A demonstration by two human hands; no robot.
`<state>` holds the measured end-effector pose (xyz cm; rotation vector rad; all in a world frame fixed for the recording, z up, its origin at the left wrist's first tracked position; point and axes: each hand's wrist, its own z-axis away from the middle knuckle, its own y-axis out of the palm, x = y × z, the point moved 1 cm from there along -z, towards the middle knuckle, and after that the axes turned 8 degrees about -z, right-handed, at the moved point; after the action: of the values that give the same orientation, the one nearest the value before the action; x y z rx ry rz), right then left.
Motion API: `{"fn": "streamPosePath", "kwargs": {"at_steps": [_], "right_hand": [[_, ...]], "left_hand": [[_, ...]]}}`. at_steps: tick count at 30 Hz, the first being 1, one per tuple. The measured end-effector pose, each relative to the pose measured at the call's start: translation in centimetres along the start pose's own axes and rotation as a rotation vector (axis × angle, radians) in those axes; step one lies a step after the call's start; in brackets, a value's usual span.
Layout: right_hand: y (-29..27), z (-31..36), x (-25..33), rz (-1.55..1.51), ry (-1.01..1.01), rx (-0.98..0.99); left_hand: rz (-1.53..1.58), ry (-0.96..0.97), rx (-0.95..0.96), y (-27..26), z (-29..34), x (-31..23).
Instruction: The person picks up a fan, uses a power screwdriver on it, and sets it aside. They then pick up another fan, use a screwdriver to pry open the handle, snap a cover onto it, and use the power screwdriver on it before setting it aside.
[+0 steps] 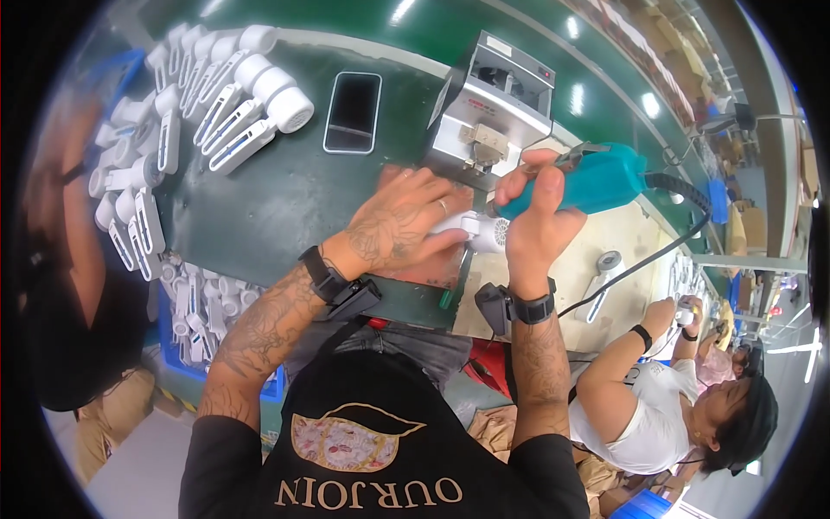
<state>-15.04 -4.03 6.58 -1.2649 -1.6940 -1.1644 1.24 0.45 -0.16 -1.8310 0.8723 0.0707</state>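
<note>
My right hand [543, 227] is wrapped around a teal electric screwdriver [592, 180], with its black cord running off to the right. Its tip end points toward a white handheld fan [491, 233], though my fingers hide where the tip is. That fan lies with its round, grilled head toward my right hand. My left hand [405, 216] holds the fan's body down, fingers closed over it, above a reddish mat [428, 270]. Just beyond the hands stands a grey box-shaped screw feeder [488, 108].
A phone [353, 112] lies on the green tabletop [259, 199]. Several white fans [272, 93] are grouped at the far left, and more fill a blue crate [186, 368] below. One white fan [603, 281] rests on the right board. Co-workers sit at both sides.
</note>
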Motion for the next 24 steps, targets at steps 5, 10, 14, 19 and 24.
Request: {"fn": "streamPosePath", "kwargs": {"at_steps": [5,10,14,19,24], "right_hand": [[-0.2,0.2,-0.9,-0.031,0.019,0.009],[-0.6,0.1,-1.9,-0.074,-0.010,0.046],[-0.3,0.0,-2.0,-0.091,0.012,0.049],[0.1,-0.4,-1.5,-0.032,0.046,0.020],[1.6,-2.9,-0.1,0.041,-0.071,0.000]], "left_hand": [[-0.001,-0.010,0.018,0.1,0.1,-0.1],[-0.104,0.031,0.092,-0.5,-0.3,-0.6],[-0.099,0.036,0.102,-0.8,-0.4,-0.6],[-0.094,0.038,0.081,-1.0,-0.5,-0.4],[-0.043,0.020,0.047,-0.1,-0.1,-0.1]]}}
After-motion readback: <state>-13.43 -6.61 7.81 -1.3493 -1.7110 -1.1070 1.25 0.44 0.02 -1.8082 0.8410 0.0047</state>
